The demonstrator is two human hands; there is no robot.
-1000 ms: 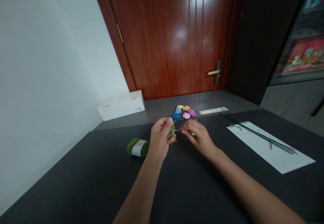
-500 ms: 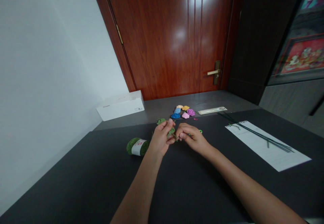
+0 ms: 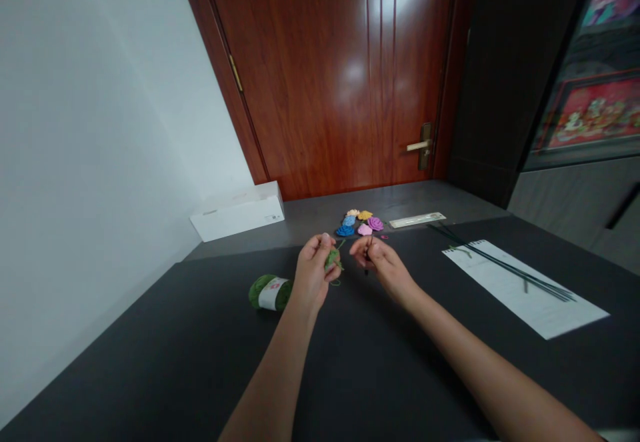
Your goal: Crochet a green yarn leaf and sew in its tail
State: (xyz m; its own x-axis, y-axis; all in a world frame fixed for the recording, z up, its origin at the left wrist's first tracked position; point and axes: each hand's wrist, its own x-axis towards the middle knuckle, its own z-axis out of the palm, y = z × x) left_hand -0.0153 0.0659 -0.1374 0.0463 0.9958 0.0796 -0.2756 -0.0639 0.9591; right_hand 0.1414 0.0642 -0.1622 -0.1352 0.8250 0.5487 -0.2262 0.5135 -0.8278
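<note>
**Green crochet piece** (image 3: 333, 260): small, held in the air above the table, between the hands and much nearer the left. Its long axis is too small to fix.
**Left hand** (image 3: 313, 272): fingers closed, pinching the piece at their tips.
**Right hand** (image 3: 381, 263): fingers closed on a **thin dark tool** (image 3: 366, 270), which points down toward the table; its kind is unclear. This hand is apart from the piece, with a narrow gap between them.
**Green strand** (image 3: 336, 283): hangs in a loose curve from the piece; where it leads is unclear.
**Yarn ball** (image 3: 271, 293): green, with a white band, on the table just left of the left wrist.
**Crochet roses** (image 3: 357, 223): a multicoloured cluster beyond the hands, on a grey ledge.
**Clear packet** (image 3: 417, 220): long, on the ledge, right of the roses.
**Dark wires** (image 3: 505, 267): several, long, lying on a **white sheet** (image 3: 537, 299), well right of the right hand.
**White box** (image 3: 237, 213): on the ledge's left end, against the wall.
**Table** (image 3: 150, 362): dark, bearing the yarn ball and sheet.
</note>
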